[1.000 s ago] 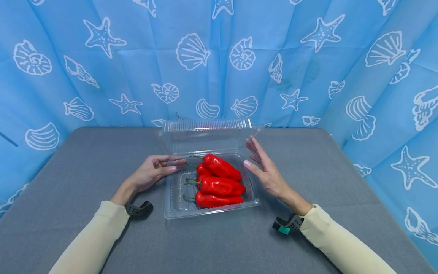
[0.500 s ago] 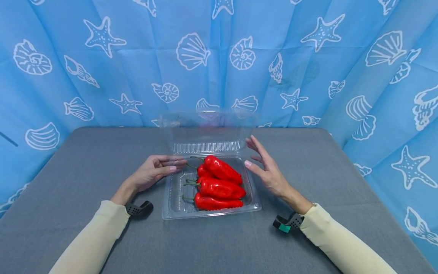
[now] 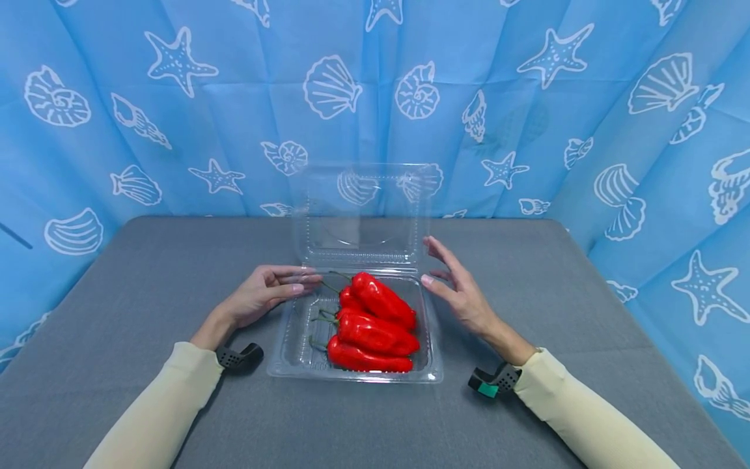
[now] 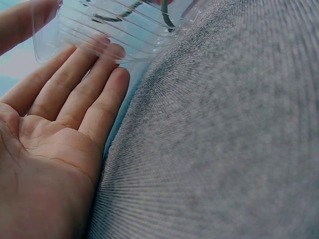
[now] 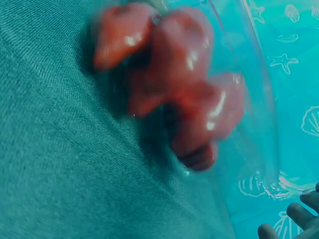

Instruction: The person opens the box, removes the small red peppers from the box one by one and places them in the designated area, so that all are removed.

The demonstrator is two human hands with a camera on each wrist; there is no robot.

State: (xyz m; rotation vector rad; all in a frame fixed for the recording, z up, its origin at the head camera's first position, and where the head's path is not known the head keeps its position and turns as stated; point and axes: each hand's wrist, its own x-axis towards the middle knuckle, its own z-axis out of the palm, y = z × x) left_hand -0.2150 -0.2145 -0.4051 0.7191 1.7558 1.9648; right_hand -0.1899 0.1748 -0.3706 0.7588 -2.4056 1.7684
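A clear plastic clamshell box (image 3: 278, 370) lies on the table, its lid (image 3: 375, 225) raised upright at the back. Inside are several glossy red peppers (image 3: 377, 333) with green stems pointing left. My left hand (image 3: 266, 290) is at the box's back left corner, fingers straight. In the left wrist view, the fingertips of the left hand (image 4: 65, 114) meet the ribbed box wall (image 4: 134, 47). At the back right corner is my right hand (image 3: 463, 296), fingers extended and spread, holding nothing. The right wrist view shows blurred peppers (image 5: 184, 64) and dark fingers (image 5: 299, 215) at the lower right.
A grey cloth covers the table (image 3: 193, 404). Behind it hangs a blue curtain (image 3: 252, 111) with white shells and starfish, wrapping round to the right. Dark wrist bands (image 3: 240, 358) are on both wrists.
The lid has swung up and back from a forward lean to upright. The box's front edge and the peppers have shifted slightly towards me and left. Both hands have stayed almost still.
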